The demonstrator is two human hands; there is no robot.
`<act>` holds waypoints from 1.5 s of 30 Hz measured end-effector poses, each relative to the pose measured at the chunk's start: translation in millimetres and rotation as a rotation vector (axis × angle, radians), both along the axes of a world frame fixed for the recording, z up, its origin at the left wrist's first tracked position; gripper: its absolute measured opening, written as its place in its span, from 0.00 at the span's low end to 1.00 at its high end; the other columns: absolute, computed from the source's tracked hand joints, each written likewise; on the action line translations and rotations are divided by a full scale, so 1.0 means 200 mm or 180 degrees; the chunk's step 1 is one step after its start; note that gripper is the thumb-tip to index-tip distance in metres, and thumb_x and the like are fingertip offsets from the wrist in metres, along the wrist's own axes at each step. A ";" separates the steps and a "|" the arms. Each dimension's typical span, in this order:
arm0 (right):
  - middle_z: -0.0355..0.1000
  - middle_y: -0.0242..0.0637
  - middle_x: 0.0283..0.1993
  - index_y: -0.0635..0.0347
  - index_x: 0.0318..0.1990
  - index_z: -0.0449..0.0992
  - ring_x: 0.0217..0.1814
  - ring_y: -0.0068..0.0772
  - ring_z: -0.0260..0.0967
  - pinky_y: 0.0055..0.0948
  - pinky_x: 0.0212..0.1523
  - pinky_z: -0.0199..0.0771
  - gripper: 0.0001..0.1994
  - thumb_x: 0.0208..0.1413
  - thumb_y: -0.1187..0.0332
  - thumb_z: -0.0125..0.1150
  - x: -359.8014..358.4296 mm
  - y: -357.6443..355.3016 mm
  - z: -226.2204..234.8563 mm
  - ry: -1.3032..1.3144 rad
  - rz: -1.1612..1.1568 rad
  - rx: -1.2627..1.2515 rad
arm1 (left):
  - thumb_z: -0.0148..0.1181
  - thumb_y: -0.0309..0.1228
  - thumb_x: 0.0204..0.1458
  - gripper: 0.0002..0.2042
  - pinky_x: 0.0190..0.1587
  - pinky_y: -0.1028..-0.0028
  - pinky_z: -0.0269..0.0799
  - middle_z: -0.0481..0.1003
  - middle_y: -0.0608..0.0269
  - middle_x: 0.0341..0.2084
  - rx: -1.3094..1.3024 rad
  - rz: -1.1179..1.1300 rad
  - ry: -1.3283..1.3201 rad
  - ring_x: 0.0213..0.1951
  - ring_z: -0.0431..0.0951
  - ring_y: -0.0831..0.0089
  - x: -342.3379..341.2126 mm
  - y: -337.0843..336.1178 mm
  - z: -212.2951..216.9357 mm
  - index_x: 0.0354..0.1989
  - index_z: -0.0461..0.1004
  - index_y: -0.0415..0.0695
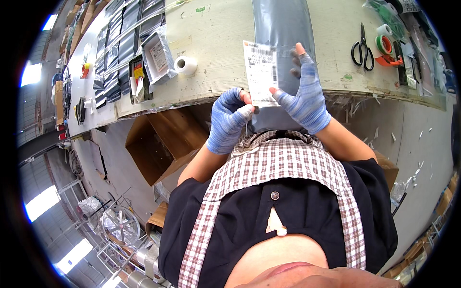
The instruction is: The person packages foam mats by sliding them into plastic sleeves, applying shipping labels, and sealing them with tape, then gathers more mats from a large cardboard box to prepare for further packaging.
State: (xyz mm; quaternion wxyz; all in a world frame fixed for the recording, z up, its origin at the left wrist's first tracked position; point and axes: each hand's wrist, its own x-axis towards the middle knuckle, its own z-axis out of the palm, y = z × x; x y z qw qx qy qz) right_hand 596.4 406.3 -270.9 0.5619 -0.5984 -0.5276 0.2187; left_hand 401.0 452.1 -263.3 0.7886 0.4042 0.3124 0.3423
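A long grey plastic mailing bag [283, 24] runs across the table toward me and hangs over its near edge. On it is a white printed shipping label [260, 72], slightly tilted, near the bag's left side. My left hand [226, 120], in a blue fingerless glove, pinches the label's lower left corner between thumb and fingers. My right hand [303, 93], gloved the same way, is spread over the bag, its thumb at the label's lower right edge and its fingers stretched away from me. Part of the bag is hidden behind my hands.
Black scissors [363, 50] lie on the right, near tape rolls [384, 43] and an orange tape dispenser [389, 61]. To the left are a white roll [186, 65], a grey tray [157, 60] and stacked dark bags [115, 43]. A cardboard box [163, 139] stands below the table edge.
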 end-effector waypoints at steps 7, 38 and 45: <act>0.77 0.41 0.39 0.57 0.45 0.79 0.37 0.43 0.77 0.35 0.37 0.77 0.14 0.50 0.71 0.70 -0.05 -0.04 0.03 -0.0158 0.1096 0.0451 | 0.64 0.18 0.52 0.07 0.46 0.79 0.72 0.76 0.69 0.35 0.0646 0.0314 0.0323 0.38 0.74 0.83 0.02 -0.03 -0.02 0.37 0.74 0.41; 0.77 0.35 0.34 0.63 0.44 0.74 0.31 0.22 0.79 0.16 0.24 0.75 0.09 0.64 0.67 0.58 0.23 0.18 0.21 0.1569 0.0459 -0.0851 | 0.72 0.35 0.50 0.19 0.38 0.75 0.74 0.73 0.58 0.43 0.2490 0.0622 0.1548 0.39 0.75 0.72 0.31 0.31 -0.01 0.46 0.73 0.40; 0.75 0.34 0.37 0.61 0.46 0.71 0.36 0.26 0.80 0.18 0.27 0.77 0.07 0.67 0.69 0.51 0.54 0.10 0.09 0.1859 0.0291 -0.0740 | 0.64 0.19 0.55 0.06 0.38 0.81 0.70 0.76 0.71 0.31 0.2229 0.0473 0.2070 0.33 0.73 0.83 -0.24 0.42 -0.16 0.39 0.75 0.39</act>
